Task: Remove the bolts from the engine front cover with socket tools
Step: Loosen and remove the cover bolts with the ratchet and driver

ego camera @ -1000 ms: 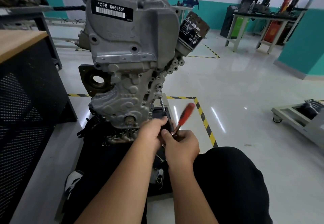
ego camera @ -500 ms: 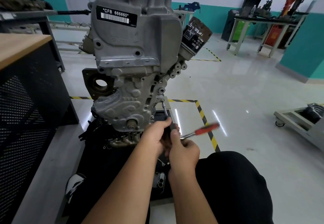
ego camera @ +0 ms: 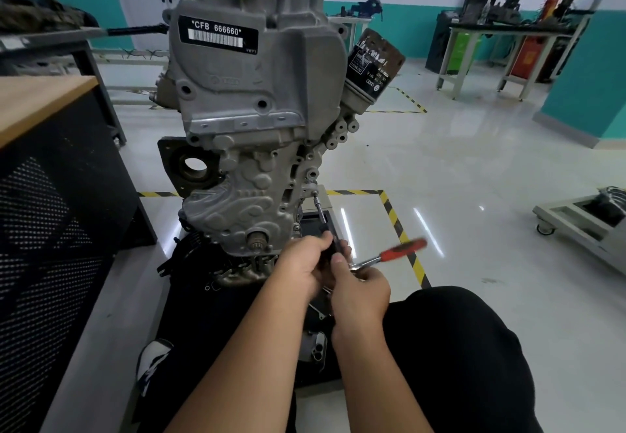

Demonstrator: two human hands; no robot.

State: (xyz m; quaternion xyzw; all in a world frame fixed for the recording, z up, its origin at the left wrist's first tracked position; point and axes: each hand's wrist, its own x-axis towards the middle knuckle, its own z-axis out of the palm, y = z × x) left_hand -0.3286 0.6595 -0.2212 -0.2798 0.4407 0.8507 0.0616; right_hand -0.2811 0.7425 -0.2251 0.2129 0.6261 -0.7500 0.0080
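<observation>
Grey cast engine front cover (ego camera: 247, 192) stands upright on the floor stand. The left hand (ego camera: 303, 265) curls round the dark driver at the base of the extension bar (ego camera: 320, 210), which slants up-left to a bolt (ego camera: 315, 193). The right hand (ego camera: 360, 288) grips the ratchet (ego camera: 389, 255), whose red handle points right, slightly upward.

cover (ego camera: 250, 100): matt grey cast metal, rough | extension (ego camera: 320, 209): bright metal | ratchet (ego camera: 401, 251): red glossy plastic grip | floor (ego camera: 474, 168): glossy pale | bench (ego camera: 37, 100): wood top
</observation>
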